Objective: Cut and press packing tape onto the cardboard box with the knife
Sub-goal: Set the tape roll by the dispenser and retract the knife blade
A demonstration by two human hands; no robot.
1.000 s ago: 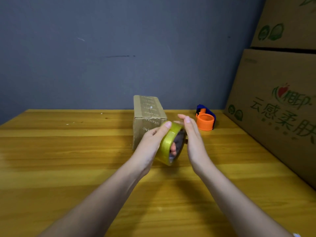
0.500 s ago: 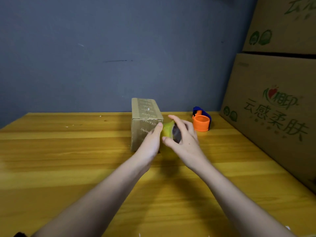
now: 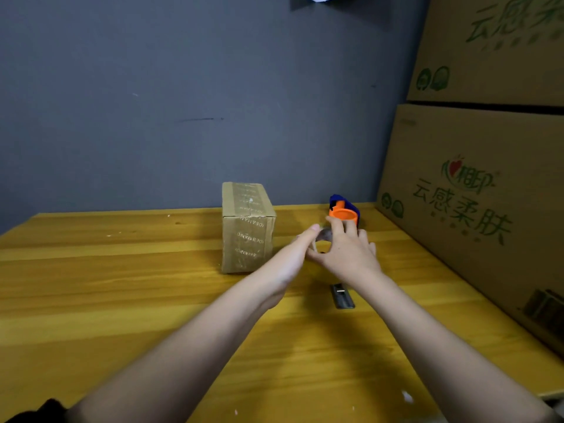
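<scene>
Both hands have carried the tape roll [image 3: 324, 236] rightward off the cardboard box [image 3: 247, 227], left hand [image 3: 297, 248] and right hand [image 3: 348, 254] curled round it, likely drawing tape out, knife [image 3: 342, 296] lying nearer, beneath the right wrist.
</scene>
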